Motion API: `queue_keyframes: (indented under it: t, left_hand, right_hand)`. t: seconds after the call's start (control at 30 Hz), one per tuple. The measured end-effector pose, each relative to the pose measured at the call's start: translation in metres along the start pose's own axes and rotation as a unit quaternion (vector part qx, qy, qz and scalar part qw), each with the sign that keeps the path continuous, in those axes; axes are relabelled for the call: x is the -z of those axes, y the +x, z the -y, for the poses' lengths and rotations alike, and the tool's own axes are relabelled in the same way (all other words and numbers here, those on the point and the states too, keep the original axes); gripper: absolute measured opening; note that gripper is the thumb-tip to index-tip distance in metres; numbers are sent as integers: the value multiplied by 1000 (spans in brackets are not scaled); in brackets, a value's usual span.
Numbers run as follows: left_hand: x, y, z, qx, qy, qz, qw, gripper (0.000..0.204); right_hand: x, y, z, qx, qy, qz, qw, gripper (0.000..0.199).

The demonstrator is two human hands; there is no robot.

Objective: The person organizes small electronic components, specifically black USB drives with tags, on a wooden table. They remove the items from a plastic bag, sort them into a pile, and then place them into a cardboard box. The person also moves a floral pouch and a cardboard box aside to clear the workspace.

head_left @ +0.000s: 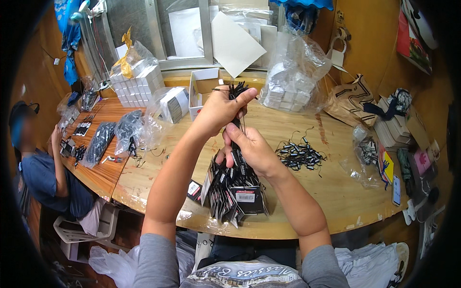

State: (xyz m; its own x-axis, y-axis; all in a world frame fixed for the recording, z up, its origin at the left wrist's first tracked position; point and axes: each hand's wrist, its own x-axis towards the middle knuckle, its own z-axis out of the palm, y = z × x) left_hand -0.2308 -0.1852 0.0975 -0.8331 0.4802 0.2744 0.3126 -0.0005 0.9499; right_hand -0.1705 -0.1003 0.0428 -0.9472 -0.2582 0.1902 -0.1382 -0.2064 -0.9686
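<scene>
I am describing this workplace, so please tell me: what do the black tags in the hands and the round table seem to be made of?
The black tags look like thin printed card with a slight sheen: flat, stiff, fanned like cards, hanging from black strings gripped by the left hand and right hand. The table appears to be pale wood, showing grain lines; its rim seems wrapped in clear film.

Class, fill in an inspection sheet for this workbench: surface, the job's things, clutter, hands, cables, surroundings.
Surface: wooden table, curved front edge.
Job's things: bundle of black hang tags hanging on black strings; loose strings pile to the right.
Clutter: clear bags of small white boxes, open white box, brown paper bag, phone.
Hands: left hand pinches the string tops; right hand grips the bundle below.
Cables: nothing seen.
Surroundings: another person seated at left; window behind.
</scene>
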Motion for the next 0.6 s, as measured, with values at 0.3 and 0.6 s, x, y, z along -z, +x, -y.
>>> queue_keyframes:
  t: [0.3,0.6]
  left_hand:
    - [35,1,63,33,-202,23,978,40]
    - [65,-98,145,-65,202,194,958,109]
  right_hand:
    - [13,-6,0,45,25,-14,999,36]
    - [17,-9,33,149,-4,6,989,35]
